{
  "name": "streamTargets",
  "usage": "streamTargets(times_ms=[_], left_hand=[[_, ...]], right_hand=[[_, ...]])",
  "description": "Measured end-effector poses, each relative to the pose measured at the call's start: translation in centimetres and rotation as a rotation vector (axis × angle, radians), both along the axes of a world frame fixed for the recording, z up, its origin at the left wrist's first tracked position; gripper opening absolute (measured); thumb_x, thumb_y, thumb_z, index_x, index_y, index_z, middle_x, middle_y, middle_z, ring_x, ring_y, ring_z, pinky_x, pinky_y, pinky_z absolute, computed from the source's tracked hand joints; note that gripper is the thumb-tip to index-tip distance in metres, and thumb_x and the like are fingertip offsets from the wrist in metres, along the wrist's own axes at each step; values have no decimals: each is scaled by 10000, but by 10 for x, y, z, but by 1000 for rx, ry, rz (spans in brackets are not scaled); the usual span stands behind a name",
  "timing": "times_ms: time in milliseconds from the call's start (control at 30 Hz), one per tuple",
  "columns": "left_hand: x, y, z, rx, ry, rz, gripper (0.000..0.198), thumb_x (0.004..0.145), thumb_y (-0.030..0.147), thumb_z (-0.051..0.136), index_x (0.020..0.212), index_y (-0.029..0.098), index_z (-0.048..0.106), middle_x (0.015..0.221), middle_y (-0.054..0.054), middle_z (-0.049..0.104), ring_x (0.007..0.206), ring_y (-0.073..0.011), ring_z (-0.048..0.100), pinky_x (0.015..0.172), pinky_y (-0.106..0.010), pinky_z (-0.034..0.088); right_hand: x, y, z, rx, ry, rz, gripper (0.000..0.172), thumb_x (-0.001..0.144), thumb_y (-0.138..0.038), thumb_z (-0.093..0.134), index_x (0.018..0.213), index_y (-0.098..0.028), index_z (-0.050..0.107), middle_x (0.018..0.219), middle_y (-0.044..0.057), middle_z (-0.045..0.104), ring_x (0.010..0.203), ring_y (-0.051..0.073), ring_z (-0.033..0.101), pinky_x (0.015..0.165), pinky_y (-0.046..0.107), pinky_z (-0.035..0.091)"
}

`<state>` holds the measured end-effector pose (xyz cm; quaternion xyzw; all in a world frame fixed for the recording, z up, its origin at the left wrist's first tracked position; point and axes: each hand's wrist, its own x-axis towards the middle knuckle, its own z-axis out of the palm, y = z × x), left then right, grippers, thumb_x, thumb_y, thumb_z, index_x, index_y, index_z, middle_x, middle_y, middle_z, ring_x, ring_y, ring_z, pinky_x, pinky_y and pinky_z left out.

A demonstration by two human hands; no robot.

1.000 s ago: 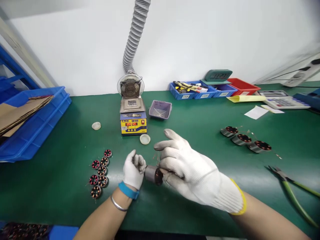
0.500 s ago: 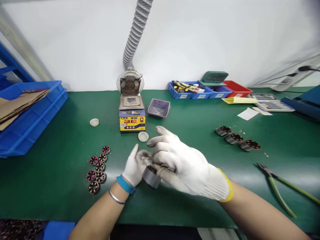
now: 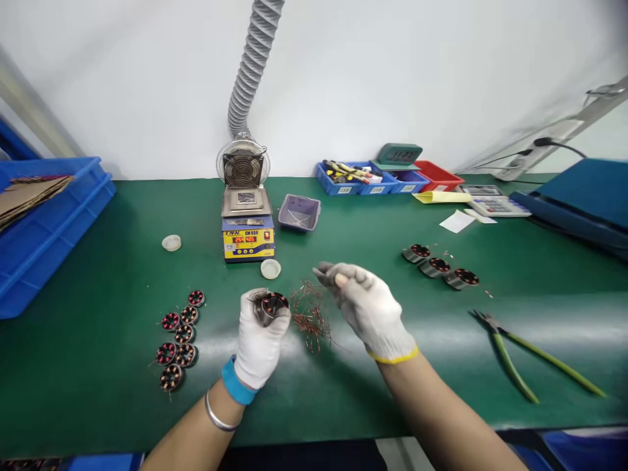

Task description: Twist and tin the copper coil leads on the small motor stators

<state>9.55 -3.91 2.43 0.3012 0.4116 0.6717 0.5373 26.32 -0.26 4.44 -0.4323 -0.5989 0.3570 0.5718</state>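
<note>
My gloved left hand [image 3: 262, 343], with a blue band at the wrist, is closed around a motor stator [image 3: 275, 303]. The stator's dark top with copper windings faces up, and its grey side is partly covered by my fingers. To the right, my gloved right hand [image 3: 363, 301] hovers apart from the stator, its fingers curled and the thumb bent in; whether it pinches anything is hidden. Between my hands lies a loose tangle of copper wire offcuts [image 3: 311, 320] on the green bench. Several smaller wound stators [image 3: 185, 354] stand in a cluster at left.
Grey stators [image 3: 435, 265] and green-handled pliers [image 3: 500, 340] lie at right. Ahead stand a yellow-fronted solder pot [image 3: 248, 242], a purple tray [image 3: 299, 212] and a white lid [image 3: 270, 268]. Small bins [image 3: 338, 186] line the wall; a blue crate [image 3: 53, 222] sits left.
My hands have parted: the right one has moved off the stator, and the left now holds it alone with its windings showing. The wire tangle has come into sight. The view has shifted slightly.
</note>
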Motion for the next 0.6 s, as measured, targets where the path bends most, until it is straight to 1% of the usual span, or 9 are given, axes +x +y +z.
streamTargets(times_ms=[67, 133, 200, 233, 367, 433, 467, 533, 600], left_hand=[[0, 0, -5, 40, 58, 17, 406, 595, 44, 801, 891, 214, 582, 867, 7, 624, 808, -137, 607, 813, -239, 464], [0, -1, -9, 68, 133, 27, 390, 626, 54, 785, 908, 219, 572, 878, 9, 618, 815, -132, 604, 822, -237, 462], [0, -2, -12, 82, 180, 24, 378, 652, 69, 773, 924, 222, 561, 885, 10, 614, 819, -130, 603, 825, -238, 461], [1, -3, -12, 82, 187, 18, 374, 659, 76, 770, 930, 223, 558, 888, 10, 612, 820, -130, 603, 826, -238, 461], [2, -4, -4, 43, 121, -17, 354, 655, 130, 789, 917, 210, 565, 890, 3, 620, 830, -138, 604, 827, -246, 463], [-3, 0, 1, -8, -42, -77, 370, 673, 231, 796, 963, 211, 567, 895, -7, 642, 854, -163, 617, 828, -278, 477], [-6, 4, 2, -49, -161, -113, 356, 698, 310, 779, 965, 208, 568, 842, -6, 648, 840, -176, 627, 814, -298, 489], [-14, 12, 2, -145, -376, -164, 304, 773, 451, 688, 879, 191, 573, 616, 25, 589, 694, -173, 627, 722, -303, 511], [-19, 20, -2, -262, -443, -231, 357, 836, 521, 584, 757, 174, 566, 465, 47, 480, 511, -142, 568, 564, -254, 482]], right_hand=[[-4, -12, -5, 146, -198, 27, 47, 814, -243, 610, 826, -197, 606, 863, 65, 673, 1035, 250, 633, 914, 437, 511], [-10, -23, -7, 336, -395, 68, 125, 795, -180, 635, 917, -209, 626, 916, 61, 674, 1046, 242, 617, 999, 500, 451], [-16, -29, -8, 488, -482, 77, 189, 799, -128, 621, 965, -217, 619, 906, 50, 673, 1002, 224, 622, 1030, 542, 417], [-18, -30, -8, 530, -498, 73, 191, 808, -106, 604, 962, -219, 613, 884, 42, 673, 979, 215, 628, 1030, 547, 419], [-19, -25, -2, 568, -547, 48, 169, 823, -79, 568, 909, -222, 595, 829, 23, 672, 951, 203, 641, 1036, 542, 425], [-18, -21, 8, 562, -570, 48, 140, 823, -88, 563, 869, -219, 581, 809, 19, 665, 952, 205, 641, 1049, 548, 410], [-18, -19, 14, 559, -580, 59, 129, 823, -90, 559, 847, -216, 573, 797, 18, 660, 959, 207, 638, 1058, 553, 397], [-20, -16, 28, 544, -599, 125, 117, 823, -96, 546, 807, -211, 560, 774, 14, 649, 986, 210, 630, 1084, 556, 360], [-21, -14, 42, 514, -626, 237, 126, 826, -100, 529, 768, -211, 546, 743, 4, 634, 1004, 205, 625, 1103, 538, 340]])
